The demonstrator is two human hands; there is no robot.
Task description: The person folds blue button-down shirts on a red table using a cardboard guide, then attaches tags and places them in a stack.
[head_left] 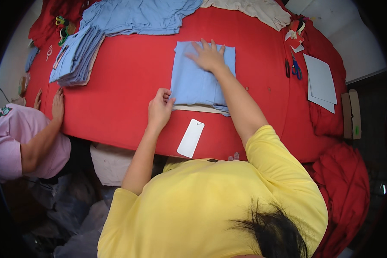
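A folded light blue garment [192, 79] lies on the red-covered table in front of me, with a cream-coloured layer [198, 108] showing under its near edge. My right hand [208, 56] rests flat on its far part, fingers spread. At the near left corner my left hand [160, 108] is closed, its curled fingers and thumb at the cloth's edge; the fingertips are partly hidden. A blank-looking white tag [191, 138] with a small hole lies between the garment and me.
A stack of folded blue garments [76, 58] stands at left, near a co-worker's hands [58, 105]. Unfolded blue cloth [137, 17] and cream cloth [256, 12] lie at the back. Blue-handled scissors [296, 69] and white sheets [320, 81] are at right on the red tablecloth [124, 86].
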